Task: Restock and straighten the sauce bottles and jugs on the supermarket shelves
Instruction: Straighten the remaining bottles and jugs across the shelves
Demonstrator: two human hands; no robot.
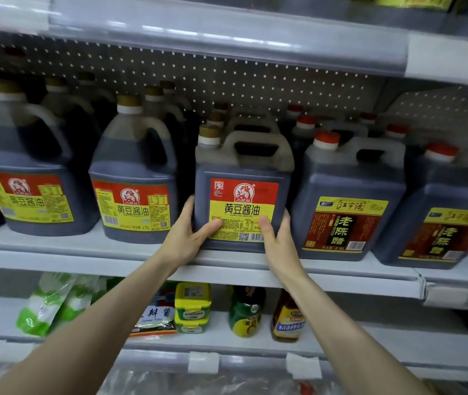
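A square dark soy sauce jug [242, 192] with a red and yellow label and a gold cap stands at the front of the middle shelf [84, 252]. My left hand [190, 238] grips its lower left corner, thumb on the label. My right hand [277, 243] grips its lower right corner, thumb also on the label. Two rounder soy sauce jugs [136, 181] with the same label stand to its left. Two vinegar jugs [349, 201] with red caps stand to its right. More jugs line up behind each row, mostly hidden.
The upper shelf edge [227, 35] hangs low over the jug caps. The shelf below holds green and white pouches [47, 306], a yellow-lidded tub [192, 306] and small bottles [246, 312]. Paper price tags [302, 364] sit on the lowest rail.
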